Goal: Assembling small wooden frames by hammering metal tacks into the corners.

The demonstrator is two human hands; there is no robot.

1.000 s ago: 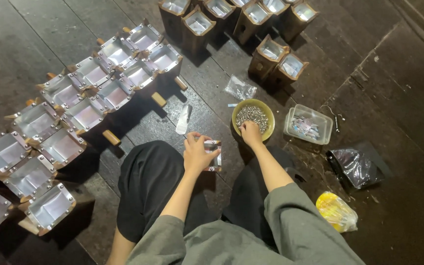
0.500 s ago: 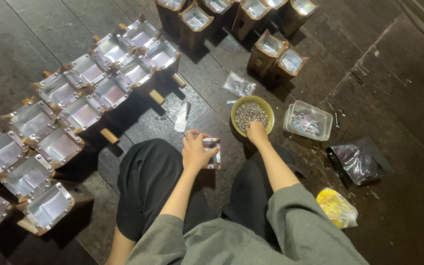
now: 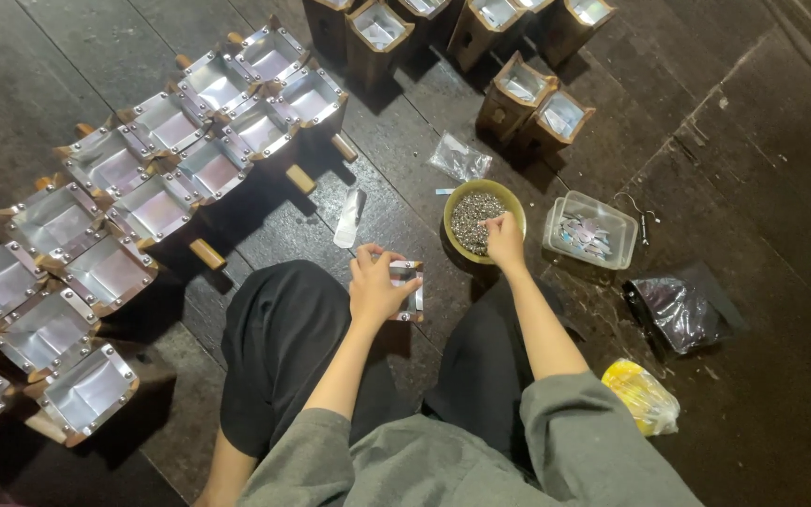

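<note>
Small metal-lined box [image 3: 407, 287]: shiny silver, held in left hand [image 3: 374, 287], low over dark floorboards. Yellow bowl [image 3: 455, 199]: round, upright, filled with small grey fasteners; right hand [image 3: 504, 239] fingertips inside.

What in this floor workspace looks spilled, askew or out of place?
Little stands out: small bits lie scattered on the dark floor around the clear plastic tub, and a metal strip lies loose, apart from the rows of foil-lined boxes.

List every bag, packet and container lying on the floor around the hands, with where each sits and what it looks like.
Small clear plastic bag: beyond the bowl, crumpled, see-through.
Round yellow-green bowl: under the right hand, filled with small grey metal bits.
Clear rectangular plastic tub: right of the bowl, shiny scraps inside.
Dark crumpled plastic bag: right of the tub, glossy.
Yellow plastic bag: by the right elbow, bunched.
No screens or signs.
</note>
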